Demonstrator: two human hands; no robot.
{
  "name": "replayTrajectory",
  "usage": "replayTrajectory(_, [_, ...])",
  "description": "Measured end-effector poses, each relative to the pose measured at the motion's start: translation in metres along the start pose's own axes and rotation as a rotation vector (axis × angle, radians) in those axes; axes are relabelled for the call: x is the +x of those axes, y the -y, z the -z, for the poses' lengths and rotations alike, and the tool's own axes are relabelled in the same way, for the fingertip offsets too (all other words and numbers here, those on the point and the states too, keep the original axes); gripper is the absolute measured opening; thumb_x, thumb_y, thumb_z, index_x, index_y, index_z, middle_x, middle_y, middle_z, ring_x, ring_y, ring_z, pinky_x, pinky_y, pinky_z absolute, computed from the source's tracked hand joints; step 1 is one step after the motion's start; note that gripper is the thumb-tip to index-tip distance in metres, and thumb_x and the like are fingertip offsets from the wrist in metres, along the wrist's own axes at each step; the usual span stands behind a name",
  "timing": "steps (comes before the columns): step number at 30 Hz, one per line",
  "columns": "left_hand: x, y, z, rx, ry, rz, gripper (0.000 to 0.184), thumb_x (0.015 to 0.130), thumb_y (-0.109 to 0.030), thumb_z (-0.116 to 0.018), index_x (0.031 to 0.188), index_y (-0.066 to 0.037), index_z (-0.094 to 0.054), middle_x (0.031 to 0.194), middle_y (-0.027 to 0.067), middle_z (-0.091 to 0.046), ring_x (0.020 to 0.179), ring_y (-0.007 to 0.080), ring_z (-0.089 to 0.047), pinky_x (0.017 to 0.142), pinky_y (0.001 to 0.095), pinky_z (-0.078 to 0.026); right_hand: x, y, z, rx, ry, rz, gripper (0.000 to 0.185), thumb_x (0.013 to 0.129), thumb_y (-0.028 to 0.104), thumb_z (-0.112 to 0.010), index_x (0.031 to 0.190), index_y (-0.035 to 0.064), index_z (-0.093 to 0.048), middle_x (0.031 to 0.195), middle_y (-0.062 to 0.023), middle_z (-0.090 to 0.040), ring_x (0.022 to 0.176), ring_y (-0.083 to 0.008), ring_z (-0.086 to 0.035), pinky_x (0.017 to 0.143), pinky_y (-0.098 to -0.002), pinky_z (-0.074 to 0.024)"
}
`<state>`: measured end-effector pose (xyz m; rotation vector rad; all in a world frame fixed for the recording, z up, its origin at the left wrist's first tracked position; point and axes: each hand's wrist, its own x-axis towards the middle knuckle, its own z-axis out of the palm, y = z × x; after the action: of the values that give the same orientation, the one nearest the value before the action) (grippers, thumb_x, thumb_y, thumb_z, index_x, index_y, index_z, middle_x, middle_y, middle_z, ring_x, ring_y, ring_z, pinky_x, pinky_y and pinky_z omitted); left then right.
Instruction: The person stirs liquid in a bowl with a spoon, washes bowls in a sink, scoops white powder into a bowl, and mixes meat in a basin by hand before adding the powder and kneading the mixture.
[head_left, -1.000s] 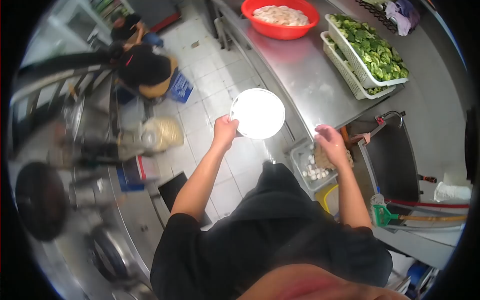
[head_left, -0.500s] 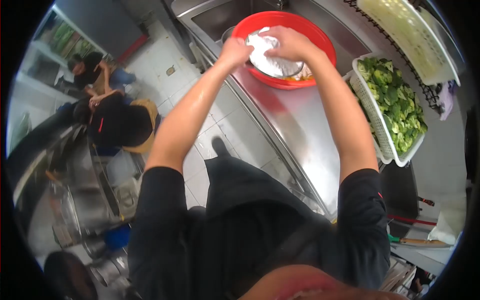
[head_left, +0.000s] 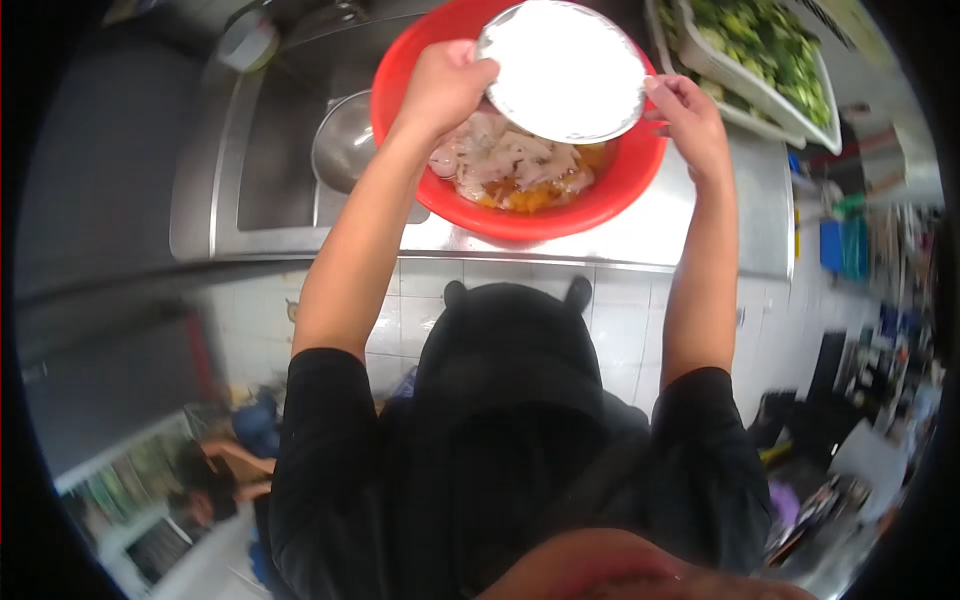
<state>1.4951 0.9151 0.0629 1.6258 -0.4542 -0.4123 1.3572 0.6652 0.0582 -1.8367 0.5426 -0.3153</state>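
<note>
Both my hands hold a round white plate by its rim, above a red basin (head_left: 520, 225). My left hand (head_left: 447, 88) pinches the left edge of the white plate (head_left: 565, 70), and my right hand (head_left: 690, 122) has its fingers on the right edge. Whatever lies on the plate is too bright to make out. In the basin, partly hidden under the plate, are pale pieces of meat (head_left: 510, 160) with orange-yellow stuff at the near side.
Left of the basin, a metal bowl (head_left: 345, 140) stands in the steel sink (head_left: 275, 150). White baskets (head_left: 740, 90) of green vegetables stand at the upper right. At the lower left a person (head_left: 225, 470) is partly visible.
My view has turned toward the counter. The plate, tilted over the basin half a second ago, now shows its bright face upward. My right hand has moved from its middle to its right edge.
</note>
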Motion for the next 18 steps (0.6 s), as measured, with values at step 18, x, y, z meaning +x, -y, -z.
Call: replayTrajectory(18, [-0.006, 0.049, -0.109, -0.287, 0.315, -0.045, 0.021, 0.089, -0.012, -0.062, 0.106, -0.002, -0.055, 0.097, 0.0116, -0.065, 0.082, 0.0160, -0.065, 0.071, 0.0278, -0.053, -0.108, -0.265, 0.157, 0.421, -0.755, -0.328, 0.029, 0.087, 0.009, -0.053, 0.106, -0.0125, -0.056, 0.103, -0.0209, -0.060, 0.093, -0.0308, -0.063, 0.075, -0.0406, -0.0591])
